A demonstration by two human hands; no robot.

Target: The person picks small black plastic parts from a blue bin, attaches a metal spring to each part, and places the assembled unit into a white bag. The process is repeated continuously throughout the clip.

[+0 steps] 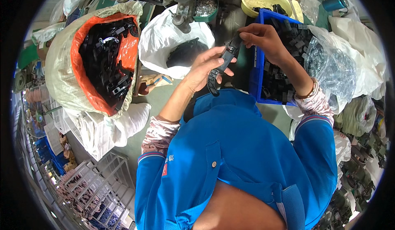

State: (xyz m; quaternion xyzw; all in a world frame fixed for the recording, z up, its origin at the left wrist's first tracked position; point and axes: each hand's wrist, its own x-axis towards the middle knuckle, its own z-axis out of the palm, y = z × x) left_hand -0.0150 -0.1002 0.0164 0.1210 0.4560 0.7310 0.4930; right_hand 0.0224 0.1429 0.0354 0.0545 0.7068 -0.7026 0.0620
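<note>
Evidently clasped the black part (226, 60) in the left hand (200, 69), left of the blue crate (254, 80); apparently pinched its upper end with the right hand (265, 41); possibly risked dropping it through slackened fingers.

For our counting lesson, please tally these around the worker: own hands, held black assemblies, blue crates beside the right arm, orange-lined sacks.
Hands: 2 (left hand, right hand)
Black assembly: 1
Blue crate: 1
Orange-lined sack: 1
Total: 5

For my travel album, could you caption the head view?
Left hand holds a black curved part, right hand at its upper end, near a blue bin.
</note>
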